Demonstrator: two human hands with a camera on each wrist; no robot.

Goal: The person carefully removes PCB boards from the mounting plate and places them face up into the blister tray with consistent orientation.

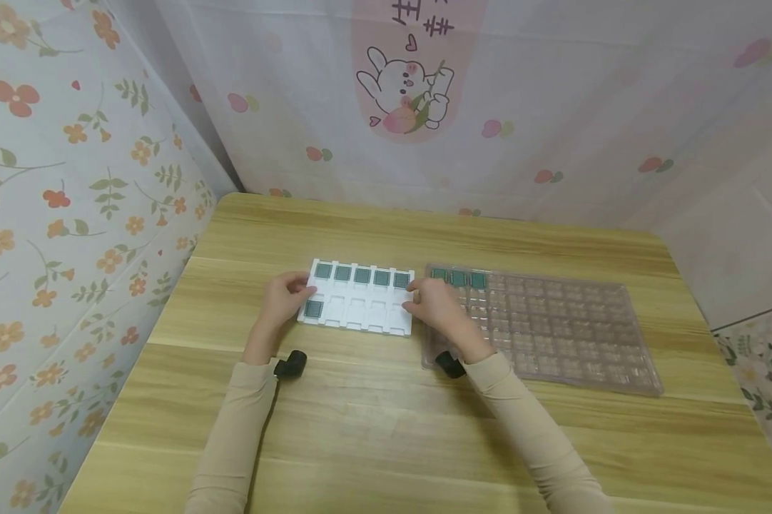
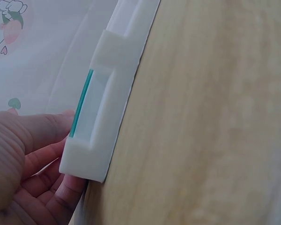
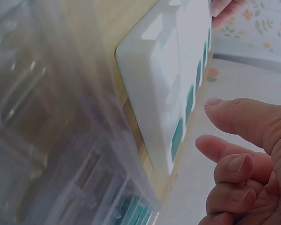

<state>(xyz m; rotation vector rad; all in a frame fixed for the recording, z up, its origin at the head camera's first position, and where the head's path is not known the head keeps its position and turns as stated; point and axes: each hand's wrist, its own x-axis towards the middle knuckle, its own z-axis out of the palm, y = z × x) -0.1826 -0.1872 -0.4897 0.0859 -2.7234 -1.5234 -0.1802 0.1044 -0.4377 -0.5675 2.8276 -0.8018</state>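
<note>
A white plastic tray (image 1: 355,312) with two rows of pockets lies on the table. Square green chips (image 1: 362,275) sit along its far row, and a single green chip (image 1: 313,308) is in the near row's leftmost pocket. At the tray's left end, my left hand (image 1: 282,303) grips the edge, thumb on top and fingers against the side and underneath. My right hand (image 1: 439,305) hovers by the right end, close to the last chip of the far row. In the right wrist view its thumb and forefinger (image 3: 213,145) are apart, with nothing between them.
To the right lies a large clear plastic tray (image 1: 553,343) with many pockets, partly under my right hand and wrist. Three green chips (image 1: 458,278) sit in its far left corner. A hanging cloth (image 1: 283,86) rises behind the wooden table (image 1: 360,428), and a floral cloth (image 1: 71,235) at left.
</note>
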